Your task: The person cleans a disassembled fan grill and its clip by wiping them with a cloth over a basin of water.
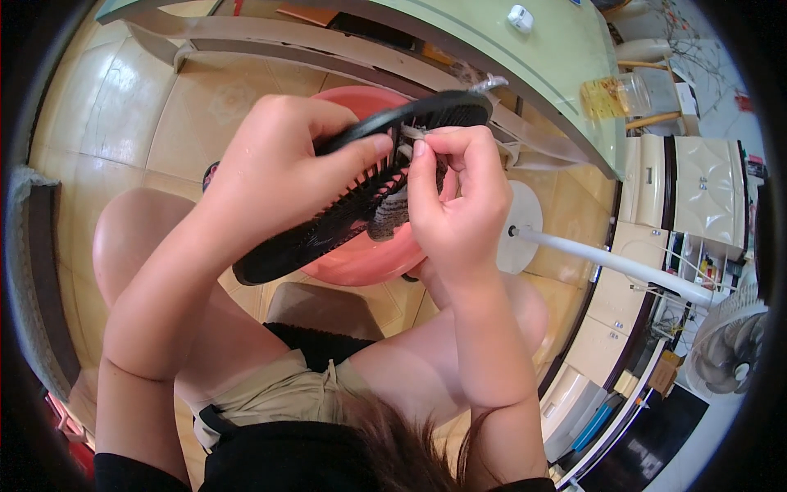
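My left hand grips the near side of a black plastic grille, an elongated rim with many thin ribs, held tilted in the air. At its far part, the thumb and forefinger of my right hand pinch a pale grey strip, cloth or lint, among the ribs. Below the grille a grey-brown ridged cloth is partly hidden by my right hand. Under all this stands a pink plastic basin, its inside mostly covered. A small silvery-grey piece shows at the grille's far end.
Ahead is a glass-topped table with a white earbud case and a clear jar of yellow contents. To the right, a white pole on a round base leads to a fan near cream cabinets.
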A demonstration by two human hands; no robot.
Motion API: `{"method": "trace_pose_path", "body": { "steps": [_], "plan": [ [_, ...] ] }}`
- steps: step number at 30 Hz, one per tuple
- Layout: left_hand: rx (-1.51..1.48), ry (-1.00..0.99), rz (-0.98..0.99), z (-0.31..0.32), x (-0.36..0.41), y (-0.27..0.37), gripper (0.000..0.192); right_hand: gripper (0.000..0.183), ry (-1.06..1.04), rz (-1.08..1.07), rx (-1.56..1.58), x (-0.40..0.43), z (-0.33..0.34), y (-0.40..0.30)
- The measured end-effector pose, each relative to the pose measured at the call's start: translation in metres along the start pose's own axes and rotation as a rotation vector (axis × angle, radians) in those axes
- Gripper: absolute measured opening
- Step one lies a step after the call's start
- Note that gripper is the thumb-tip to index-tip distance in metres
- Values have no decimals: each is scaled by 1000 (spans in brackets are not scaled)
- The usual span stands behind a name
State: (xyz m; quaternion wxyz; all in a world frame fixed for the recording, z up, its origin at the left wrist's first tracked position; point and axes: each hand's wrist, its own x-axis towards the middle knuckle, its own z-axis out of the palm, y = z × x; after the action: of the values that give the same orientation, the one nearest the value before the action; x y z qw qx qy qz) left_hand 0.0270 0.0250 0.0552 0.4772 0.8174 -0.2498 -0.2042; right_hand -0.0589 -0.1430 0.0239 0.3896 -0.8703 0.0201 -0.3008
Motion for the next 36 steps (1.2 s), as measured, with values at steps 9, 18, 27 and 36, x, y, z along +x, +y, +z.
{"method": "trace_pose_path", "body": {
  "steps": [9,18,27,36],
  "plan": [
    [-1,56,91,-2,3,-4,32,12,-47,-122,-36,2,6,-2],
    [15,-26,14,-6,3,-4,33,13,-367,191,48,5,-13,0],
    [-98,-45,-58,-9,3,3,36,12,-196,74,48,3,-12,0],
    [-194,140,-32,-12,9,-13,31,12,-572,260,-69,3,-25,8]
  ]
}}
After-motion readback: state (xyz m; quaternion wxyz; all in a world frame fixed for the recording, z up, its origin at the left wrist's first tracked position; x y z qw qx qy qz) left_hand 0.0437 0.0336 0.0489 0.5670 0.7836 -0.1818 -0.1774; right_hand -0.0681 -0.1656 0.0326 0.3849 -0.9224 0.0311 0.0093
